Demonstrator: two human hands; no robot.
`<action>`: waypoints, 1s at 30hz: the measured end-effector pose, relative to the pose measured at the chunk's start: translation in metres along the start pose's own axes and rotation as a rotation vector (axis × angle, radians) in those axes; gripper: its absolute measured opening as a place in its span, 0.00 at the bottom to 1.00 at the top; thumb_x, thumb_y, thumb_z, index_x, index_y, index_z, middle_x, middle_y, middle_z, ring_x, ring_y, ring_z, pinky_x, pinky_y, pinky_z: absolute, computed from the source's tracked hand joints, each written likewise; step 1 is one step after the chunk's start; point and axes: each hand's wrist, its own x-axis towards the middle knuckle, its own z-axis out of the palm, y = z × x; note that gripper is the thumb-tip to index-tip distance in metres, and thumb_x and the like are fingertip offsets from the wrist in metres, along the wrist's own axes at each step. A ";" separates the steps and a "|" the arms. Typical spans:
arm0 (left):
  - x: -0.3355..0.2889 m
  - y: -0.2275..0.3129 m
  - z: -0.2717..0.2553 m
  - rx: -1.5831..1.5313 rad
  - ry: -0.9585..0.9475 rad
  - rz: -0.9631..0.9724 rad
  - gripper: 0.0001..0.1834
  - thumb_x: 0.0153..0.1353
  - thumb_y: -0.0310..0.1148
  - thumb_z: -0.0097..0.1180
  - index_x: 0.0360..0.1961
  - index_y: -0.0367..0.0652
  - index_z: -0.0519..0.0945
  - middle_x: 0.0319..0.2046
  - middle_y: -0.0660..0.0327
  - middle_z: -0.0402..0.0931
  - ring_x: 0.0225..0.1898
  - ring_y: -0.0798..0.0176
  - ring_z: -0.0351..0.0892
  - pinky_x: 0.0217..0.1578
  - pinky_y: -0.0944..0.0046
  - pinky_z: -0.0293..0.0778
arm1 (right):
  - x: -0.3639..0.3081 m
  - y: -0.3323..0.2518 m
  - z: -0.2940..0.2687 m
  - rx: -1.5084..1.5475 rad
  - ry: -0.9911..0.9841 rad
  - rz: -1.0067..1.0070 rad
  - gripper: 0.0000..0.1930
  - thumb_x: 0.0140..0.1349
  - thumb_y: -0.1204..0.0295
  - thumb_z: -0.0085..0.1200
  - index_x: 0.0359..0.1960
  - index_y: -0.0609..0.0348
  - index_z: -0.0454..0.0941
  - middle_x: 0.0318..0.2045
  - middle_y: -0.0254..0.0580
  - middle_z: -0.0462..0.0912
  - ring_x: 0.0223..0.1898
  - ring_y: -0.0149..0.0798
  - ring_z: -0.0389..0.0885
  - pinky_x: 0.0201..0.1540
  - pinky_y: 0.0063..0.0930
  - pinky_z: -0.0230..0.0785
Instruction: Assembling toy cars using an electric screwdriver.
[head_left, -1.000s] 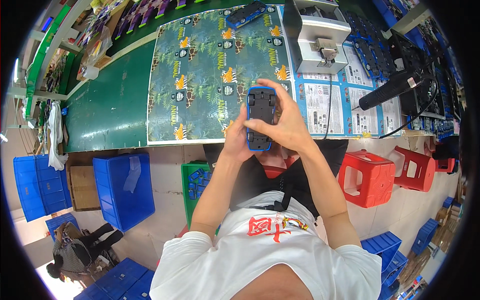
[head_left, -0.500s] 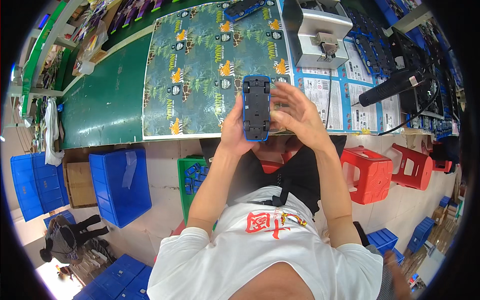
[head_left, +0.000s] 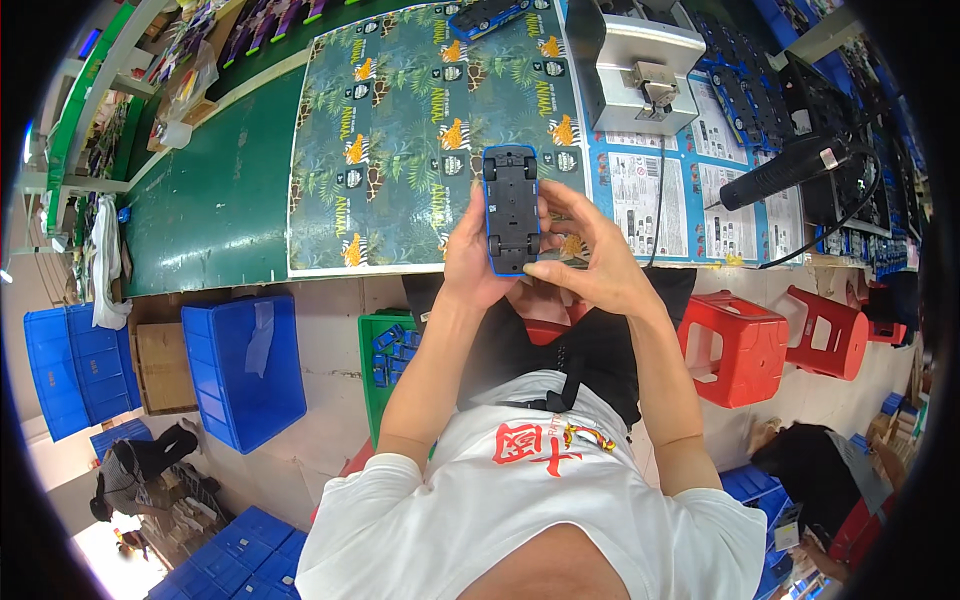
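Note:
A blue toy car [head_left: 513,212] is held upside down over the table's near edge, its black underside and wheels facing up. My left hand [head_left: 468,250] grips its left side, the thumb along the edge. My right hand [head_left: 590,250] is closed round the right side, with the thumb at the car's near end and the fingers by its flank. Parts of the fingers under the car are hidden. Another blue toy car [head_left: 488,16] lies at the far edge of the printed sheet [head_left: 400,130].
A metal fixture [head_left: 645,85] stands at the back right, near several blue cars [head_left: 740,105]. A black electric screwdriver [head_left: 775,182] with a cable lies to the right. Below the table are a green crate [head_left: 372,400], a blue bin [head_left: 245,375] and red stools [head_left: 735,350].
My right thumb has slid from the car's right side to its near end, and the right fingers have closed in. The car has shifted slightly away. Another person has appeared at lower right.

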 end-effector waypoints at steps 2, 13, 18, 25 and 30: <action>-0.003 0.000 0.001 0.010 0.045 0.004 0.32 0.74 0.57 0.30 0.59 0.41 0.70 0.44 0.54 0.77 0.44 0.56 0.80 0.48 0.48 0.79 | 0.001 0.003 0.002 0.011 0.010 0.009 0.46 0.49 0.71 0.71 0.69 0.65 0.58 0.60 0.45 0.70 0.58 0.39 0.72 0.59 0.37 0.69; -0.152 0.071 -0.061 0.176 0.070 -0.163 0.34 0.69 0.58 0.44 0.58 0.35 0.72 0.42 0.49 0.80 0.35 0.55 0.83 0.31 0.56 0.79 | -0.003 0.035 -0.015 0.058 0.147 -0.086 0.27 0.66 0.73 0.54 0.66 0.65 0.63 0.58 0.54 0.75 0.57 0.45 0.76 0.58 0.37 0.69; -0.298 0.060 -0.204 0.290 0.892 0.093 0.35 0.67 0.59 0.48 0.57 0.36 0.73 0.46 0.51 0.80 0.45 0.57 0.82 0.45 0.59 0.78 | 0.000 0.039 -0.010 -0.008 0.226 -0.100 0.22 0.69 0.74 0.50 0.62 0.72 0.66 0.54 0.57 0.78 0.53 0.44 0.79 0.54 0.33 0.73; -0.429 -0.115 -0.380 0.783 1.629 -0.435 0.41 0.58 0.57 0.62 0.62 0.35 0.73 0.55 0.44 0.77 0.55 0.50 0.78 0.54 0.56 0.73 | 0.004 0.046 0.005 -0.196 0.324 -0.088 0.17 0.71 0.77 0.47 0.58 0.74 0.70 0.50 0.57 0.81 0.48 0.39 0.81 0.54 0.27 0.72; -0.443 -0.186 -0.401 0.825 1.758 -0.619 0.38 0.53 0.53 0.61 0.59 0.37 0.75 0.52 0.39 0.77 0.57 0.45 0.76 0.58 0.53 0.71 | 0.002 0.049 0.003 -0.257 0.347 -0.111 0.17 0.71 0.76 0.47 0.57 0.75 0.70 0.48 0.57 0.81 0.48 0.38 0.82 0.54 0.26 0.72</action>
